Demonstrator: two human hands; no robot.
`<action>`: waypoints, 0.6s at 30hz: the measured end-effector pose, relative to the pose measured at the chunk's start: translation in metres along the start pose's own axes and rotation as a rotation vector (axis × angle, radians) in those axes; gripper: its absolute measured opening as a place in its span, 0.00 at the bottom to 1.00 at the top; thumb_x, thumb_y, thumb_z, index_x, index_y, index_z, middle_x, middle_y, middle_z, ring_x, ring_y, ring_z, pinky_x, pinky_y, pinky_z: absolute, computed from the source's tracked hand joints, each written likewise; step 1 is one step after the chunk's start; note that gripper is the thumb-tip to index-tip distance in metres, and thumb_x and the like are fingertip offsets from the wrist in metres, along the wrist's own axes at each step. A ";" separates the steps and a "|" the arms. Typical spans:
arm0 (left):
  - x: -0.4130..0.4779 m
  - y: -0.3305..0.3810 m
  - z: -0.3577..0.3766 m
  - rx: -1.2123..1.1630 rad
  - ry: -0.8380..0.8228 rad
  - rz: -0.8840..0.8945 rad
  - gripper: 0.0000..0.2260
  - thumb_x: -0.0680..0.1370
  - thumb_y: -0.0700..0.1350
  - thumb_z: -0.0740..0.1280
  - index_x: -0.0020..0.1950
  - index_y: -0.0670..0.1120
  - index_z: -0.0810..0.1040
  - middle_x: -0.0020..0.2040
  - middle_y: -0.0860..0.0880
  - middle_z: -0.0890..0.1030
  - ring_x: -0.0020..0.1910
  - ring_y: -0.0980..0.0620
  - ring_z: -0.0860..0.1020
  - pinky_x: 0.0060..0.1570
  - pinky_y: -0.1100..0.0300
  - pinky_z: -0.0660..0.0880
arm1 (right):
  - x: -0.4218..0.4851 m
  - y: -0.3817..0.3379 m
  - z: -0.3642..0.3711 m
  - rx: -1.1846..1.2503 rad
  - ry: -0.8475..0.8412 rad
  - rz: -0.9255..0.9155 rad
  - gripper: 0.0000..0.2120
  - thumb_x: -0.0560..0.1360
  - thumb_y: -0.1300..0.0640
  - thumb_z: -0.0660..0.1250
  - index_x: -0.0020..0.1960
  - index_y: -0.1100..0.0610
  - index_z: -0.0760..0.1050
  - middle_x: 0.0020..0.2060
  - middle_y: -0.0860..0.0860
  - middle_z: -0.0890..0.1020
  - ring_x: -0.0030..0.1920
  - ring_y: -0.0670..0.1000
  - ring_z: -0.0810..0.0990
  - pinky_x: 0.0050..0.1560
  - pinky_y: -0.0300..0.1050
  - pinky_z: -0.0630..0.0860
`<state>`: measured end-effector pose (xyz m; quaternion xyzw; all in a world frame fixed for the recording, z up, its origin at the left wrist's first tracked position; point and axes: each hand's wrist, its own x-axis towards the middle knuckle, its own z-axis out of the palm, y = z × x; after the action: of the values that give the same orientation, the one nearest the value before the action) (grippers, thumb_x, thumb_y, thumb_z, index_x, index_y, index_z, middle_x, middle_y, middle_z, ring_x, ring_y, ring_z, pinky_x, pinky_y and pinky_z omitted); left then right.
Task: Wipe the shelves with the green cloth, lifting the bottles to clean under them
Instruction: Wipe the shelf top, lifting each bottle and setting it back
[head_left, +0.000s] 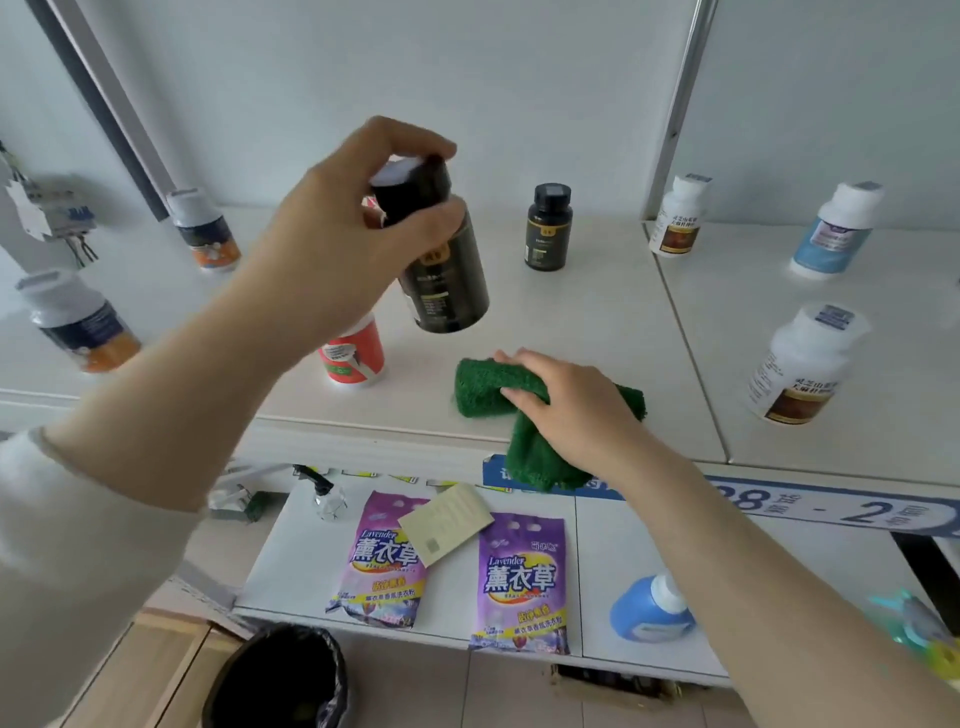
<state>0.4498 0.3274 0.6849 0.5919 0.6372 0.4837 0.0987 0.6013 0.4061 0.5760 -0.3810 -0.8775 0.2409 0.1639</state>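
My left hand (337, 228) grips a black bottle (441, 265) by its cap and neck, lifted clear above the white shelf (597, 332). My right hand (571, 405) presses down on the green cloth (483, 384) with fingers laid over it, near the shelf's front edge; part of the cloth hangs over the edge. A second black bottle (548, 226) stands at the back of the shelf. A red and white tub (353, 351) stands just below my left wrist.
White bottles stand at the left (78, 322) (205, 231) and on the right shelf section (802, 364) (836, 231) (680, 215). The lower shelf holds two purple lavender bags (519, 582), a card, a blue bottle (652, 608) and a small pump bottle. A black bin (280, 680) sits on the floor.
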 end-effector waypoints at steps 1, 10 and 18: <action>0.000 0.001 -0.007 -0.018 0.029 0.004 0.11 0.72 0.50 0.66 0.47 0.67 0.72 0.46 0.61 0.78 0.47 0.45 0.79 0.45 0.61 0.72 | -0.009 -0.010 0.003 0.036 -0.019 -0.037 0.18 0.77 0.50 0.59 0.66 0.49 0.68 0.42 0.46 0.79 0.35 0.48 0.77 0.34 0.30 0.67; -0.017 -0.007 -0.018 -0.116 0.019 -0.066 0.09 0.73 0.48 0.66 0.46 0.64 0.74 0.42 0.63 0.78 0.47 0.48 0.78 0.48 0.63 0.74 | 0.009 -0.004 -0.044 0.349 0.275 0.094 0.10 0.76 0.53 0.62 0.56 0.49 0.75 0.44 0.47 0.80 0.45 0.49 0.77 0.48 0.41 0.71; -0.027 -0.030 -0.040 -0.149 0.062 -0.056 0.10 0.75 0.45 0.65 0.47 0.62 0.76 0.34 0.69 0.78 0.36 0.62 0.74 0.37 0.78 0.69 | 0.074 -0.023 0.019 0.017 -0.011 0.011 0.19 0.78 0.55 0.59 0.69 0.50 0.66 0.67 0.48 0.72 0.64 0.53 0.72 0.61 0.41 0.66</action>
<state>0.4096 0.2896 0.6716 0.5496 0.6184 0.5450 0.1363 0.5303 0.4424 0.5805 -0.3832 -0.8741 0.2514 0.1607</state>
